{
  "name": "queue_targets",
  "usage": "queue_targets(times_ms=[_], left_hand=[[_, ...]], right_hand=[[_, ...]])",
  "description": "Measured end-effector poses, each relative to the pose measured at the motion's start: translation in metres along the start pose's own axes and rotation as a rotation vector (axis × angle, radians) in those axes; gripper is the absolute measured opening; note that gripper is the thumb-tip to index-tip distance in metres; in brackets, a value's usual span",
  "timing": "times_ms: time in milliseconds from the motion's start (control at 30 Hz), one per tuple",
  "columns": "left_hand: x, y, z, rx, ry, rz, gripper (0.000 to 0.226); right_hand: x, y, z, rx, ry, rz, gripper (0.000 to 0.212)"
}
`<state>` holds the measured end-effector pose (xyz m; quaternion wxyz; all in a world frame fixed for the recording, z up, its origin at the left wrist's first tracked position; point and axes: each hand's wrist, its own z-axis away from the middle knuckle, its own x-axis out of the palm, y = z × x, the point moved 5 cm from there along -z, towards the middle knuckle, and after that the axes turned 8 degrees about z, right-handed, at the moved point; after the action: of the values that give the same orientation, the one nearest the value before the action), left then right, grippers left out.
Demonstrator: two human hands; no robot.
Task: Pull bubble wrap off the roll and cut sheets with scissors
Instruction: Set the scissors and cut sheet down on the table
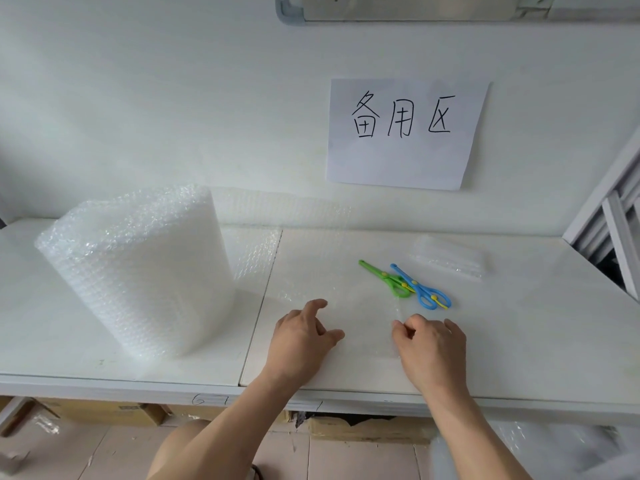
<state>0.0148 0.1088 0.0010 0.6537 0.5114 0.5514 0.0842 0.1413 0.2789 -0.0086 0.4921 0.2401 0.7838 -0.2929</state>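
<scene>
A big roll of bubble wrap [138, 271] stands upright on the left of the white table [536, 341]. A loose sheet of bubble wrap [311, 258] runs from behind the roll to the right and lies flat on the table towards me. My left hand [304, 337] rests on this sheet with its fingers loosely bent. My right hand [429, 344] has curled fingers and pinches the sheet's right edge. Green scissors [384, 278] and blue scissors [420, 287] lie side by side just beyond my right hand, untouched.
A small pile of folded bubble wrap [450, 258] lies at the back right of the table. A paper sign [405, 133] hangs on the wall. Cardboard boxes [104, 412] sit under the table, and a metal frame [609, 223] stands at the right.
</scene>
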Motion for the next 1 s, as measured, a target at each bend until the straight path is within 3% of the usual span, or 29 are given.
queue_targets(times_ms=[233,467,533,633,800,1000], left_hand=[[0.005,0.000,-0.005,0.068,-0.003,-0.110,0.055],[0.019,-0.006,-0.006,0.260,-0.013,-0.353,0.025],[0.021,-0.008,-0.007,0.288,-0.012,-0.391,0.031],[0.022,-0.006,-0.010,0.239,-0.159,-0.488,0.053],[0.020,-0.016,-0.020,0.148,-0.311,-0.521,0.058],[0.019,-0.022,-0.028,0.065,-0.329,-0.491,0.064]], right_hand=[[0.002,0.002,0.002,0.028,0.000,0.046,0.031],[0.002,0.006,0.003,0.058,0.036,0.016,0.017],[0.004,0.007,0.004,0.053,0.074,0.015,0.018],[0.002,0.005,0.004,-0.012,0.132,0.025,0.030],[0.009,0.001,0.000,-0.267,0.161,0.022,0.033],[0.011,0.000,0.000,-0.198,0.073,0.033,0.027]])
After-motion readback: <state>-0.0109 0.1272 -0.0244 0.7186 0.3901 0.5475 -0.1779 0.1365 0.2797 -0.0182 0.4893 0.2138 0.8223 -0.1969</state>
